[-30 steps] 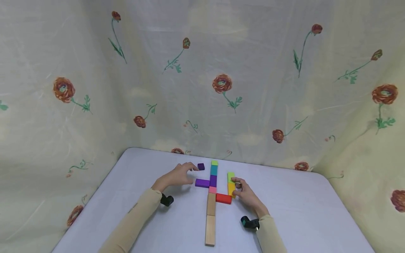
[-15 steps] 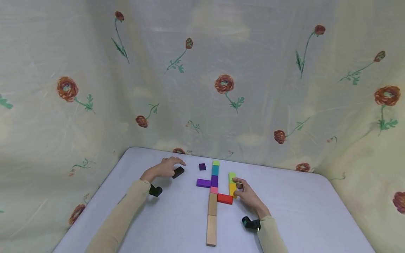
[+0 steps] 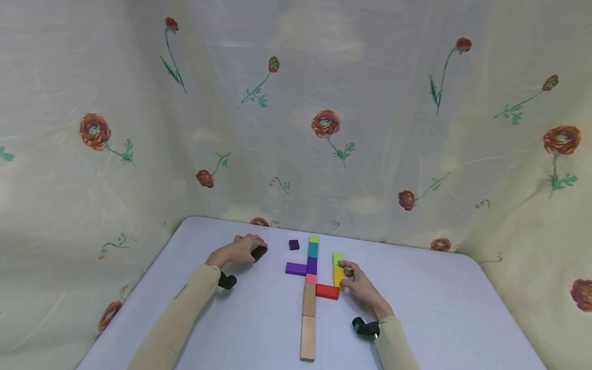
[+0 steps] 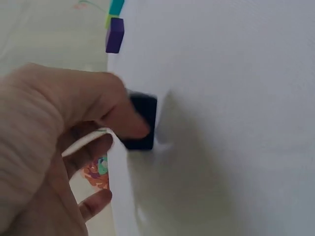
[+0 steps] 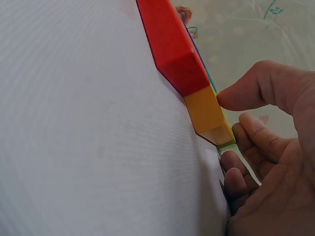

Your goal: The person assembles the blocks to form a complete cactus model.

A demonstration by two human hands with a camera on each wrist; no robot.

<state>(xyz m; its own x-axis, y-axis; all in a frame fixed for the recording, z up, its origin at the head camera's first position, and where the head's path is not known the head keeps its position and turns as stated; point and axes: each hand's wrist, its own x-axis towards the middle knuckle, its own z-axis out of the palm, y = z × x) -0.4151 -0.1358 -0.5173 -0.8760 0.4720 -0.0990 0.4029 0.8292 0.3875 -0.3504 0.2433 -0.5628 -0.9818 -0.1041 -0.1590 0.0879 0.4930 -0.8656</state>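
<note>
In the head view my left hand (image 3: 238, 250) is at the table's far left, gripping a black block (image 3: 259, 253). The left wrist view shows a digit pressed against this dark block (image 4: 142, 120), while other fingers spread apart behind it. My right hand (image 3: 363, 288) rests beside a yellow block (image 3: 338, 277) and a lime green block (image 3: 338, 259), fingers relaxed. The thumb tip touches or nearly touches the yellow block (image 5: 204, 110) in the right wrist view. A red block (image 3: 327, 292) adjoins the yellow one.
A line of blocks runs up the table, with wooden blocks (image 3: 309, 299) nearest, then pink (image 3: 311, 278), purple (image 3: 312, 265), teal (image 3: 313, 250) and green (image 3: 314, 239). Another purple block (image 3: 296, 269) juts left. A dark purple cube (image 3: 294, 245) stands apart. Floral cloth (image 3: 296, 128) surrounds the table.
My left hand moved left from near the dark purple cube to the black block, and its fingers have come down onto it. My right hand stays in place.
</note>
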